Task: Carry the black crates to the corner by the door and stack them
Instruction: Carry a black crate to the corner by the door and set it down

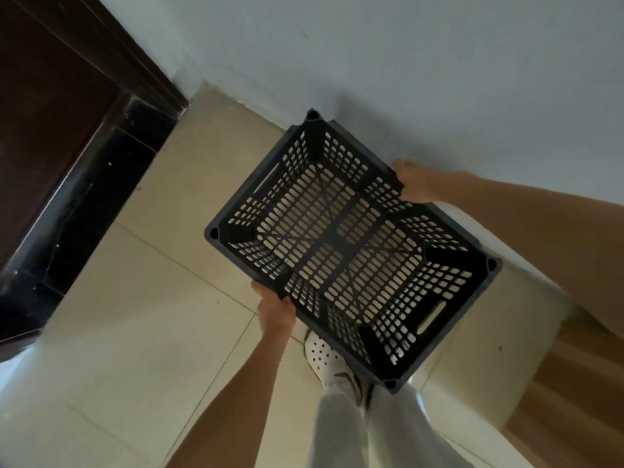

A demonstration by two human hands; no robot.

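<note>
Black crate [351,251] is hanging in the air above the floor [135,332], empty, mouth up, turned diagonally to the wall [405,62]. Left hand [275,310] is gripping the rim midway along the near-left long side; its grip is pressed closed on that rim. Right hand [417,182] is doing the same on the opposite long side, fingers curled over the rim next to the wall. Nothing is lying on the floor between the crate and the corner beside the dark door [44,130].

Crate: rigid plastic, rectangular, walls and base perforated with rows of oblong slots, solid wedge-shaped posts in all four corners, one slot handle in each short end. Floor tiles are showing through the base.

Floor: glossy cream tiles with thin grout lines. Door frame [141,72] is dark brown wood, with a black polished threshold [87,211] at its foot. Wall is plain pale grey-blue. A white perforated shoe [320,354] and pale trousers [344,430] are showing under the crate's near corner.
</note>
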